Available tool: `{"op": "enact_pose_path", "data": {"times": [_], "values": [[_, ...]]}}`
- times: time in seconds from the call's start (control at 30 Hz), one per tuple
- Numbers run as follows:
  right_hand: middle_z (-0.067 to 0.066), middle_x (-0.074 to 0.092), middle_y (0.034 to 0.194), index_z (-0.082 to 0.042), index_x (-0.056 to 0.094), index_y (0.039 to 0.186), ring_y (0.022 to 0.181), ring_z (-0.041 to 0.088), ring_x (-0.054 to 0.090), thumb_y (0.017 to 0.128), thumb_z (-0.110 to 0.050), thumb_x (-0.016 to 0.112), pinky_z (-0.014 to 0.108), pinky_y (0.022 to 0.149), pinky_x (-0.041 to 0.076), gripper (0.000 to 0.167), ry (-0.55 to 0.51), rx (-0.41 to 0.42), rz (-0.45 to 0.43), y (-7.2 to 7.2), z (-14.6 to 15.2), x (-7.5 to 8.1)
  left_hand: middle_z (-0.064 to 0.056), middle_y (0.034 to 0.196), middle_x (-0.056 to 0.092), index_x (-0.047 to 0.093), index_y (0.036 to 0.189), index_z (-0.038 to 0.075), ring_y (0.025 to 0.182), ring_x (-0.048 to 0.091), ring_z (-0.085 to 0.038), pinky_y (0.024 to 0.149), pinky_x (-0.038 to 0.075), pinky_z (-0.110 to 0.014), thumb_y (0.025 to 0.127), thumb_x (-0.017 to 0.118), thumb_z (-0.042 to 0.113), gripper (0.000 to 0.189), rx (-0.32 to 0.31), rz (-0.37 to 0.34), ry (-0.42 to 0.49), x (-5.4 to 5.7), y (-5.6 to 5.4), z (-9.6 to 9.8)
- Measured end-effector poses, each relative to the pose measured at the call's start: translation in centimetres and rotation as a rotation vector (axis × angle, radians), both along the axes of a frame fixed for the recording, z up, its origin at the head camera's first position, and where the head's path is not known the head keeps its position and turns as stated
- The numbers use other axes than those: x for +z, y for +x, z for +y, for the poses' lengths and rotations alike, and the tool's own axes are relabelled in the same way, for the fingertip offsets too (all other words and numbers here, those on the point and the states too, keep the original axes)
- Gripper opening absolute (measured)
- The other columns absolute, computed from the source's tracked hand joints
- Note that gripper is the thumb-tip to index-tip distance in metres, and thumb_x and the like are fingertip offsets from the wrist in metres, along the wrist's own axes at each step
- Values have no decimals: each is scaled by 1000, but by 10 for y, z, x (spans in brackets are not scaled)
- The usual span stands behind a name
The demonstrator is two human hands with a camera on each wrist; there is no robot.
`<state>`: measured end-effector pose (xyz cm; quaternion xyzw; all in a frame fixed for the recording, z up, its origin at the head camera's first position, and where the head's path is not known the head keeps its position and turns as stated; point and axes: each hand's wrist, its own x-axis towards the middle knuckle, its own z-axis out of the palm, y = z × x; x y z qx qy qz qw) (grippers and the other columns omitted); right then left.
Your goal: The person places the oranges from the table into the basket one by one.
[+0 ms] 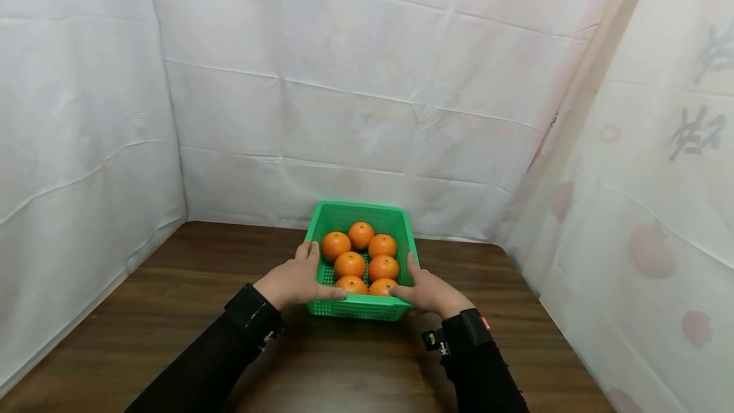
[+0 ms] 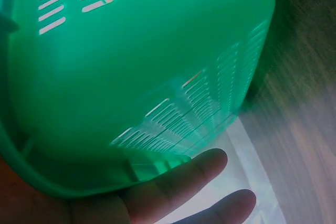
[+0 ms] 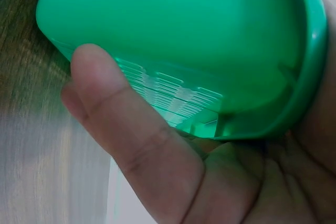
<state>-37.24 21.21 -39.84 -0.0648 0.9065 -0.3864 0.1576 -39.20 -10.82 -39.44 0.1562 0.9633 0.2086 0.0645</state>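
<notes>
A green plastic basket [image 1: 367, 308] with slotted walls stands near the back of the wooden table, holding several oranges [image 1: 350, 265]. My left hand [image 1: 295, 280] grips its near left corner, thumb over the front rim and fingers along the left side. At the near right corner my right hand [image 1: 432, 290] holds the rim, its thumb reaching over toward an orange. The left wrist view shows two fingertips [image 2: 210, 163] outside the basket wall [image 2: 105, 77]. In the right wrist view, extended fingers [image 3: 142, 135] lie along the outside of the wall [image 3: 173, 30].
The brown wooden table [image 1: 367, 375] spreads around the basket. A white sheet [image 1: 344, 113] hangs close behind it, with more sheeting on the left [image 1: 86, 145] and a printed curtain [image 1: 642, 209] on the right.
</notes>
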Motion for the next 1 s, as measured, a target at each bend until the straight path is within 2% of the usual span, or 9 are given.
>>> {"op": "enact_pose_path", "data": {"times": [0.17,0.37,0.5,0.63,0.8,1.0], "values": [[36,16,172,-18,-8,172,87,30,77,102,-43,72,49,87,62,109,-26,-14,1,-2,4,-2,-27,177,3,7,171,1,143,49,-56,107,52,-63,80,69,87,140,1,-5,12,-1,-1,5],[34,25,171,-19,-5,173,86,28,77,101,-52,70,51,100,57,108,20,9,2,0,0,-11,-28,177,2,7,171,1,142,49,-57,108,51,-64,79,71,87,141,20,-34,19,-8,7,1],[33,30,170,-20,-5,173,85,26,77,101,-53,70,52,100,56,109,15,20,-14,5,-4,-18,-28,177,1,9,171,2,141,50,-57,107,51,-64,79,70,87,139,8,-30,9,-11,12,-5],[32,31,169,-20,-5,173,83,27,77,101,-52,70,50,97,57,109,15,10,-3,8,-5,-11,-27,177,1,9,171,4,142,48,-58,106,52,-64,80,70,87,138,3,-16,1,-6,10,-5],[32,28,171,-20,-8,172,84,27,77,103,-50,69,51,100,57,108,35,3,18,3,-3,0,-26,178,0,6,172,6,145,44,-58,108,51,-65,80,69,87,138,6,-18,12,3,4,-2],[32,32,169,-19,-7,173,86,27,78,102,-53,68,52,103,55,108,49,13,5,4,-2,-2,-26,178,-3,6,172,7,143,47,-57,106,52,-64,79,67,89,139,7,-36,3,-1,6,-2]]}}
